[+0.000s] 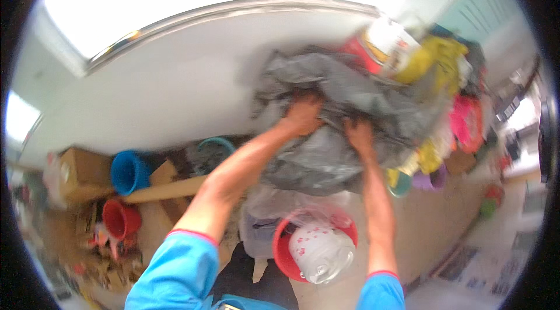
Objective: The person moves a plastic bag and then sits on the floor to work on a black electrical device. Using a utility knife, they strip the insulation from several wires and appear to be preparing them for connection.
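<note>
"Against the white wall point(175, 91), over the floor's point(431, 222) far edge: a heap of crumpled grey plastic point(332, 146). What bears it is hidden."

"Hands?"

"Left hand point(304, 114) sunk among the folds, fingers bent; right hand point(359, 133) just beside, fingers pointing into it. Both blurred; cannot tell how far open, or whether either grips."

"Good handling, then?"

"My judgement: gather a thick fold into each palm; fingertips alone might tear thin sheet. Work both sides evenly, gently."

"Hazards?"

"White-and-red pail point(389, 44) at its upper right, yellow bag point(440, 62) next to that. A hard tug could tip the pail. Red bucket point(284, 257) below, nearer the body; mind the feet."
</note>
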`<control>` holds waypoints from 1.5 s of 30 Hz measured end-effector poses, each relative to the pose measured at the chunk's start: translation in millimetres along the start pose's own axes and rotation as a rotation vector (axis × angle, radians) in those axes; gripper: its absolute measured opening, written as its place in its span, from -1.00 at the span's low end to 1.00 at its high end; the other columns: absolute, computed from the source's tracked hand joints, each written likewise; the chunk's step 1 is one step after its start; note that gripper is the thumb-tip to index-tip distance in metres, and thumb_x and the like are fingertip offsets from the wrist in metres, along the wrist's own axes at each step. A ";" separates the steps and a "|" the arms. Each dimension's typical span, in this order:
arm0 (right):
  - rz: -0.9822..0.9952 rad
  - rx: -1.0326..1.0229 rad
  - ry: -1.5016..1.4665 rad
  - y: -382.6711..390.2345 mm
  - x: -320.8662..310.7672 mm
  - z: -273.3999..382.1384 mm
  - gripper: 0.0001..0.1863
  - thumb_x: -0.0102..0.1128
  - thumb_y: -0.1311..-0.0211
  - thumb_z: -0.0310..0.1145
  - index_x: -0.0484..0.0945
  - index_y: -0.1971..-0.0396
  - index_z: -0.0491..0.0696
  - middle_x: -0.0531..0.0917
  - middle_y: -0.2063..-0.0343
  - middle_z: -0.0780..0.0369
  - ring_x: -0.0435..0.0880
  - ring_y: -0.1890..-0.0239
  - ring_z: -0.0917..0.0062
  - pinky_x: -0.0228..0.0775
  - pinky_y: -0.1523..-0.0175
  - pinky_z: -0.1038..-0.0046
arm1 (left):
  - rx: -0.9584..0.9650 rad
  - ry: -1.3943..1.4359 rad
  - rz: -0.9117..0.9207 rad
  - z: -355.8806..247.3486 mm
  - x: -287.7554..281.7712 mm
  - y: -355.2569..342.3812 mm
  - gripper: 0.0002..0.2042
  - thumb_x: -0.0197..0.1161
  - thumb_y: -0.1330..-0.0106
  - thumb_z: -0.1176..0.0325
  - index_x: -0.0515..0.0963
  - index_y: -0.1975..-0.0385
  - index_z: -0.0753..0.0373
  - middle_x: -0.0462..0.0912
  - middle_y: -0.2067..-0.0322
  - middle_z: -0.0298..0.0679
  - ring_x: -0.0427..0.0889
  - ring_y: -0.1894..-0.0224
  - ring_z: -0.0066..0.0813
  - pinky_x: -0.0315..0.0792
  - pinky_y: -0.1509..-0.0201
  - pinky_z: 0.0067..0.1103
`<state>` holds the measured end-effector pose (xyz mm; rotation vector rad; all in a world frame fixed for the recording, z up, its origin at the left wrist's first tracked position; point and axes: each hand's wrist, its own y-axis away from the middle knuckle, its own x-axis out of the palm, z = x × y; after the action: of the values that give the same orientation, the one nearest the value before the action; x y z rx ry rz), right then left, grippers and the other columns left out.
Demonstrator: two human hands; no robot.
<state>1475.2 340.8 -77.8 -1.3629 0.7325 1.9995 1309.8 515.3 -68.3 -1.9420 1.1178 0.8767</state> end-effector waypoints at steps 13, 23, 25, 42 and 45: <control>-0.153 -0.113 0.087 -10.2 56.1 -18.2 -0.27 -0.07 -0.37 0.05 0.32 -0.20 -0.37 0.28 -0.24 -0.28 0.26 -0.29 -0.17 0.12 -0.37 0.00 | -0.017 -0.298 0.281 12.1 23.3 -19.0 -0.40 0.27 -0.19 0.07 0.40 -0.17 0.30 0.30 -0.22 0.18 0.19 -0.34 0.15 -0.02 -0.44 -0.04; -0.156 -0.160 0.043 -9.5 48.5 -5.0 -0.41 -0.03 -0.36 0.00 0.51 -0.05 -0.26 0.50 -0.08 -0.19 0.43 -0.14 -0.12 0.21 -0.23 -0.11 | 0.017 -0.462 0.345 22.3 40.9 -23.8 -0.49 0.14 -0.28 0.08 0.46 -0.15 0.26 0.46 -0.10 0.13 0.31 -0.26 0.09 0.12 -0.36 -0.08; -0.066 -0.129 0.070 -2.6 24.3 8.3 -0.42 0.01 -0.34 -0.03 0.53 -0.02 -0.29 0.52 -0.05 -0.19 0.42 -0.15 -0.12 0.19 -0.25 -0.05 | 0.022 -0.408 0.246 21.2 42.0 -22.8 -0.43 0.15 -0.28 0.02 0.43 -0.17 0.30 0.38 -0.20 0.09 0.25 -0.31 0.05 -0.01 -0.42 -0.04; -0.099 -0.261 -0.319 -31.8 59.7 85.7 -0.38 -0.29 -0.50 -0.02 0.40 -0.18 -0.28 0.36 -0.23 -0.14 0.29 -0.28 -0.07 0.12 -0.36 0.11 | 0.113 -0.224 0.138 51.2 114.8 -21.5 -0.34 0.21 -0.15 0.19 0.31 -0.27 0.35 0.26 -0.32 0.13 0.19 -0.35 0.16 0.00 -0.43 -0.05; -0.193 -0.337 -0.289 -38.5 66.1 77.7 -0.35 -0.33 -0.50 0.04 0.43 -0.14 -0.26 0.41 -0.18 -0.14 0.33 -0.23 -0.08 0.15 -0.30 0.08 | 0.186 -0.279 0.094 38.3 96.1 -24.4 -0.35 0.22 -0.13 0.23 0.32 -0.24 0.40 0.26 -0.28 0.19 0.19 -0.34 0.15 0.01 -0.42 -0.07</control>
<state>1437.3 434.2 -119.4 -1.2306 0.1319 2.1635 1361.8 516.9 -161.0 -1.5724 1.0890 1.0203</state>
